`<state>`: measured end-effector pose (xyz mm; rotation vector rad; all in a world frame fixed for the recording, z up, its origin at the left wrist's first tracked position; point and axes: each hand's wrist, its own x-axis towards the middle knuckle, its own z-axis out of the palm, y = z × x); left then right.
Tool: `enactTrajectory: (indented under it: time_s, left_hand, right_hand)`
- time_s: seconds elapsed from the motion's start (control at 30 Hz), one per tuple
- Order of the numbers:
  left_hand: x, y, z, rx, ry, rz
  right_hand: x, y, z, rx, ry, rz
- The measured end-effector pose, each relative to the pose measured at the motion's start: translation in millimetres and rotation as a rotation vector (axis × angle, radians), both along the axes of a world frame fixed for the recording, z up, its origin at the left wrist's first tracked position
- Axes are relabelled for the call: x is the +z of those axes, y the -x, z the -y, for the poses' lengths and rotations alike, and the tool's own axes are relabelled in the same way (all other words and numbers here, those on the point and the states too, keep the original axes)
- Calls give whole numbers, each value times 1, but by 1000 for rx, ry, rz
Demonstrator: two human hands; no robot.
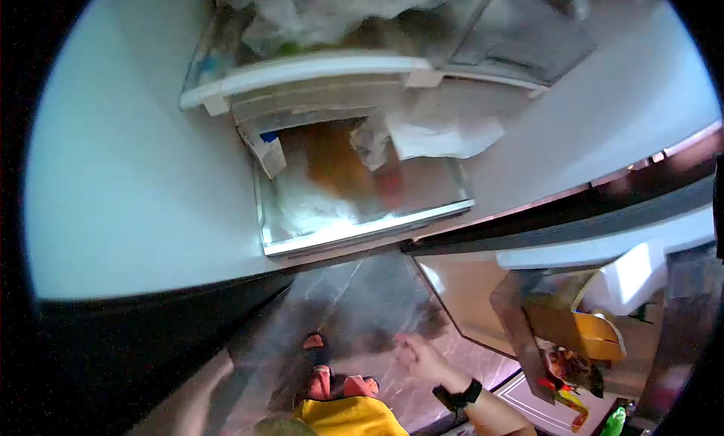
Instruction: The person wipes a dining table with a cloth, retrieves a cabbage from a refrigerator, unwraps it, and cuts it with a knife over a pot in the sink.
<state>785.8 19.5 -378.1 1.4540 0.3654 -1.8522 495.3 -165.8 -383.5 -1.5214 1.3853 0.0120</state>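
Note:
An open refrigerator fills the upper view, with a clear drawer (369,223) low inside it. Brown and white items show blurred through the drawer, and a white sheet or bag (445,134) lies over its back right. My right hand (413,354), with a dark band on the wrist, is in front of the fridge above the floor, its fingers curled; whether it holds anything is too blurred to tell. My left forearm (202,398) is at the lower left, smeared by motion, and its fingers cannot be made out.
A shelf with a white front edge (324,68) holds plastic bags (324,13) above the drawer. The fridge door at right has bins with a yellow-brown carton (596,334) and colourful packets (566,398). My sandalled feet stand on the tiled floor (343,285).

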Motion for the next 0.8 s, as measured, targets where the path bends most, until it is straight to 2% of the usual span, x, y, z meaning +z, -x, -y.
enactTrajectory:
  time_s: [0.07, 0.1, 0.13, 0.17, 0.23, 0.27, 0.33, 0.37, 0.4, 0.47, 0.57, 0.67, 0.8]
  left_hand:
    - [24, 0, -11, 15, 0, -7]
    - [36, 1, -17, 25, 4, -11]
    - [48, 3, -23, 34, 12, -17]
    - [63, 5, -30, 40, 13, -18]
    - [91, 9, -44, 50, 37, -25]
    - [105, 12, -51, 58, 52, -30]
    - [133, 20, -67, 66, 72, -56]
    - [146, 25, -75, 66, 89, -67]
    - [159, 30, -83, 69, 107, -90]
    - [179, 43, -89, 87, 138, -128]
    - [183, 62, -95, 112, 128, -145]
    - [212, 68, -88, 69, 155, -137]
    - [221, 61, -101, -17, 263, -111]
  right_hand:
    - [6, 48, -50, 7, -102, -33]
    - [9, 80, -78, -90, -264, -103]
    - [-19, 139, -128, -147, -262, -166]
    - [-13, 187, -159, -183, -325, -187]
    - [-92, 403, -269, -1230, -959, 532]
    - [37, 336, -224, -1303, -596, 29]
    - [42, 477, -266, -1426, -121, 29]
    - [141, 398, -208, -1743, 97, 500]
    - [186, 411, -193, -1763, 251, 518]
    - [235, 458, -183, -1719, 384, 509]
    - [277, 484, -156, -1656, 435, 557]
    - [276, 475, -149, -1638, 389, 622]
    - [267, 452, -167, -1561, 330, 756]
